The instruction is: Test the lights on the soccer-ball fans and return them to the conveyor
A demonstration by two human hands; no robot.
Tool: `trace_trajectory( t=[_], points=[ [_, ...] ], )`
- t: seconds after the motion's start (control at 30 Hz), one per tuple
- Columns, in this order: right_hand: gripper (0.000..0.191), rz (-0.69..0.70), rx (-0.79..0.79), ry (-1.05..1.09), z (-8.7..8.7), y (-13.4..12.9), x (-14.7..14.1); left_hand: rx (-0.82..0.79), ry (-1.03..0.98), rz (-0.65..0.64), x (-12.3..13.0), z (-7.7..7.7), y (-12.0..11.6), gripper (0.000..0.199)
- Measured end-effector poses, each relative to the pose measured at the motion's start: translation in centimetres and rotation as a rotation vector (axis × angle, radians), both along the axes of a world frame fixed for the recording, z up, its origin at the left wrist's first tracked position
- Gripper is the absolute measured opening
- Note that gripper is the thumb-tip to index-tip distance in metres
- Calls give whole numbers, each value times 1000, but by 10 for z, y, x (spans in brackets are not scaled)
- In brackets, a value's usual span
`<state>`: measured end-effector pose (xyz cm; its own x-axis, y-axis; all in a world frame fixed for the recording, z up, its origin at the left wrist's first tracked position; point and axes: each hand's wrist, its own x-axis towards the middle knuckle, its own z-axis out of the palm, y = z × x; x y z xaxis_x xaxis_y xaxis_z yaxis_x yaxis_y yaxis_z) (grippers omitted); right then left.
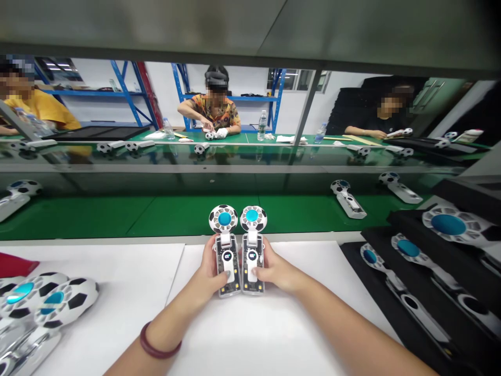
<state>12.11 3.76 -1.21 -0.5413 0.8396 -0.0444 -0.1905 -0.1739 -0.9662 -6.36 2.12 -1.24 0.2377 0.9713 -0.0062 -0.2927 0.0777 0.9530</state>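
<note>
Two handheld fans with round soccer-ball heads stand side by side in front of me, heads up, their blue centres facing me. My left hand is wrapped round the clear handle of the left fan, its thumb on the white front strip. The right fan is gripped the same way by my right hand, thumb also on the strip. Both small round displays are lit and appear to read 100. The handles are close together, almost touching at the lower ends.
More soccer-ball fans lie piled at left on the white table. Black trays holding fans are stacked at right. Beyond, a green conveyor belt carries several fans. Co-workers sit across it. A grey shelf hangs overhead.
</note>
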Motion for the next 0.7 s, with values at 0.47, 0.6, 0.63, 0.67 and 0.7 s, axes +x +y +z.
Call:
trace_trajectory(
  t=[0.47, 0.6, 0.63, 0.67, 0.7],
  points=[
    [78, 15, -8, 21, -1, 0, 1, -32, 46, -45, -1, 5, 0, 88],
    [77, 21, -2, 24, 1, -1, 1, -34, 45, -53, -2, 6, -1, 87],
    [76, 22, 2, 22, 1, -1, 1, -35, 45, -52, -2, 6, -1, 87],
    [75, 21, 9, 16, 2, -2, 1, -35, 42, -48, -2, 6, -1, 87],
    [74, 17, 19, 8, 2, -2, 1, -32, 36, -42, -2, 6, -2, 86]
  ],
)
